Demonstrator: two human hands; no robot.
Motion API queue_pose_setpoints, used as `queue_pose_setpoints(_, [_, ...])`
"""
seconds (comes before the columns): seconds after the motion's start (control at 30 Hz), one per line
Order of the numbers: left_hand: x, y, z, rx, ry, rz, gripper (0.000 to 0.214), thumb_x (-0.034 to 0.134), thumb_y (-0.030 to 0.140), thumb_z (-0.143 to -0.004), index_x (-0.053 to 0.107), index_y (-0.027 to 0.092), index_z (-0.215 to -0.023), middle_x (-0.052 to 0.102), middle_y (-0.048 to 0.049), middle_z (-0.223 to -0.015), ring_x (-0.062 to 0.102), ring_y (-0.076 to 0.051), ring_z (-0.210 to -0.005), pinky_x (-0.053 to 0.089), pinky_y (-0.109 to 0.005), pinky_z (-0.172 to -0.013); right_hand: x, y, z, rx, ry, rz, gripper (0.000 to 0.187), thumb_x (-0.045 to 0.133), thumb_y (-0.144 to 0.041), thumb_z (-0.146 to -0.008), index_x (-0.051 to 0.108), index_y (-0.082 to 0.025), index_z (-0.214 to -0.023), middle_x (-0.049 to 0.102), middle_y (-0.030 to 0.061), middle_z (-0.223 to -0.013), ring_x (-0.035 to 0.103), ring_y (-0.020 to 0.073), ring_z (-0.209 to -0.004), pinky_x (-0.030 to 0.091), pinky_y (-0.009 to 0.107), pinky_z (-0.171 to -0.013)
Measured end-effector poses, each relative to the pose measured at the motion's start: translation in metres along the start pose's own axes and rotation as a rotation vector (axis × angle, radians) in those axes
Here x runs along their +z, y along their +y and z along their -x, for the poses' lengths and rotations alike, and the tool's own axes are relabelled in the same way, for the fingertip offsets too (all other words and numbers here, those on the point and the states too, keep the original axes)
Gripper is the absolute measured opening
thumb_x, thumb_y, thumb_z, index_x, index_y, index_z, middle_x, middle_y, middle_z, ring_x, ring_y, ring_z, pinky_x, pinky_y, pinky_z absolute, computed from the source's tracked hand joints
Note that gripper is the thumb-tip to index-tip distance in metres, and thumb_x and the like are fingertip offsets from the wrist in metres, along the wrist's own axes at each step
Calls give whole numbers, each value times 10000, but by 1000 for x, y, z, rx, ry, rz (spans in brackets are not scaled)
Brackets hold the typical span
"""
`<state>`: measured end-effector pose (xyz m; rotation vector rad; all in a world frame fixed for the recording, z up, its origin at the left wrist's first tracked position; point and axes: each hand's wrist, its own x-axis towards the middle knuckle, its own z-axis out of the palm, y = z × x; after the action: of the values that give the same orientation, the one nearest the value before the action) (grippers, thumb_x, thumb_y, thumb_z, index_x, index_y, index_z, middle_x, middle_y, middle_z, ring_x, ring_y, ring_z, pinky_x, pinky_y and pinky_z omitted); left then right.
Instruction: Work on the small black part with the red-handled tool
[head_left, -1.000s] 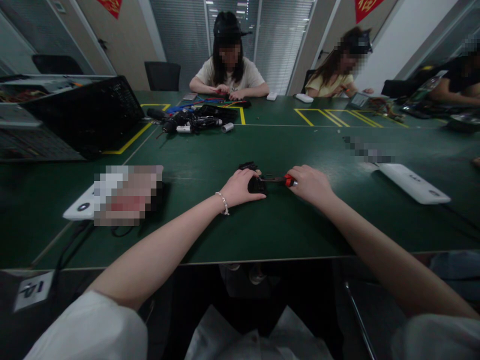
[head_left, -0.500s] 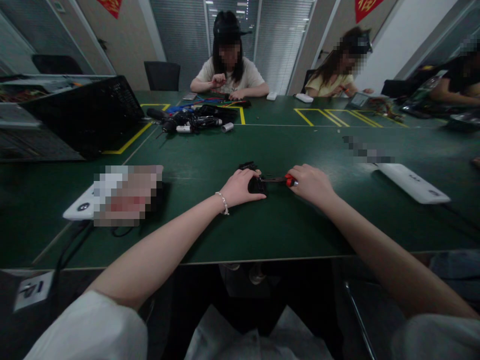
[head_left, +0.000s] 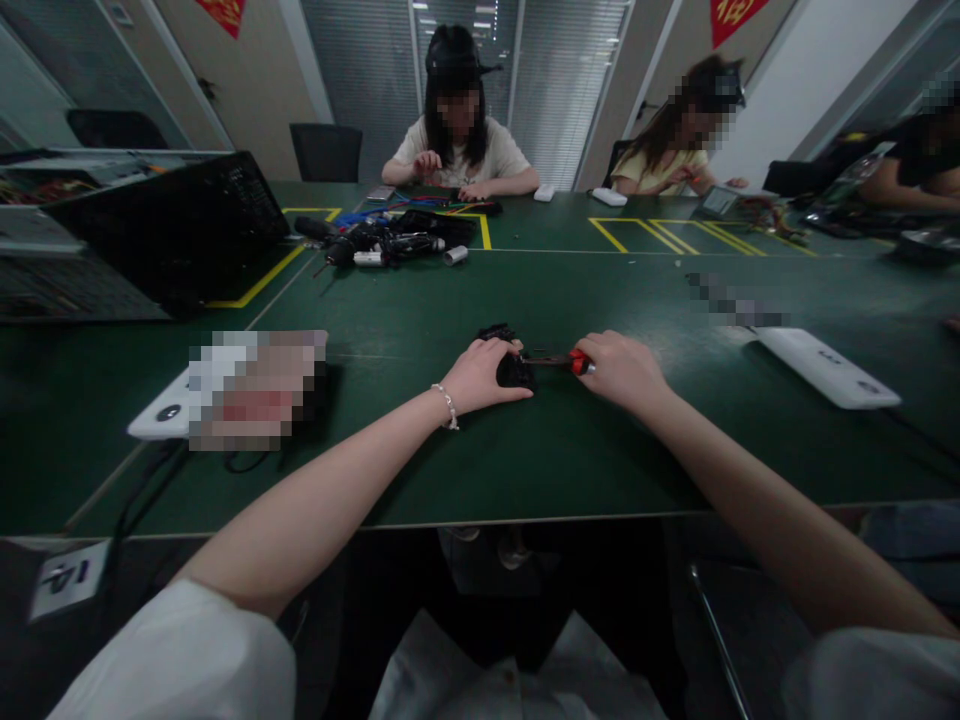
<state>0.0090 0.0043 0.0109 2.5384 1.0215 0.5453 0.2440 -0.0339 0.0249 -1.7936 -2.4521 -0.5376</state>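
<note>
My left hand (head_left: 480, 375) is closed around a small black part (head_left: 512, 368) that rests on the green table (head_left: 525, 460) in the middle of the view. My right hand (head_left: 619, 368) is closed on a screwdriver with a red handle (head_left: 576, 362). Its thin shaft points left into the black part. Both forearms lie over the table's near edge. A bead bracelet sits on my left wrist.
A white flat device (head_left: 825, 366) lies at the right, another white device (head_left: 161, 415) at the left. A black open case (head_left: 165, 225) stands far left. A pile of black parts and cables (head_left: 390, 240) lies further back. Three people sit at the far side.
My hands hold nearly still on the black part and the screwdriver. The person opposite raised one hand from the table.
</note>
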Motion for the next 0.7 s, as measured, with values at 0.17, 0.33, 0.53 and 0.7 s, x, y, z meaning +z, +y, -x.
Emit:
queue_pose_setpoints(0.17, [0,0,0,7,7,3,529,675,530,-698,554,186,-1080,539,-83,-1288,492,-288,-1163,377,-431,-1000,-1,-1,0,-16,3,10,174,499,-249,-774,629,-169,-858,649,90,-850,531,207,-757,362,308,-607])
queue_pose_setpoints(0.33, [-1,1,0,-7,-5,9,534,675,532,-699,555,179,-1081,532,-88,-1299,484,-294,-1172,384,-436,-993,-3,-1,0,-13,-12,12,173,494,-239,-778,628,-164,-857,639,85,-840,531,203,-755,359,301,-603])
queue_pose_setpoints(0.53, [1,-1,0,-5,5,-3,537,677,529,-698,550,187,-1092,553,-90,-1261,500,-289,-1150,381,-439,-994,2,2,0,-33,-5,37,195,489,-235,-778,634,-155,-881,631,100,-880,533,214,-800,369,311,-637])
queue_pose_setpoints(0.7, [2,-3,0,-6,3,1,546,667,548,-698,548,192,-1094,543,-86,-1271,491,-293,-1158,388,-443,-986,3,2,1,-43,12,28,189,505,-227,-768,635,-154,-884,631,102,-889,529,217,-795,372,313,-635])
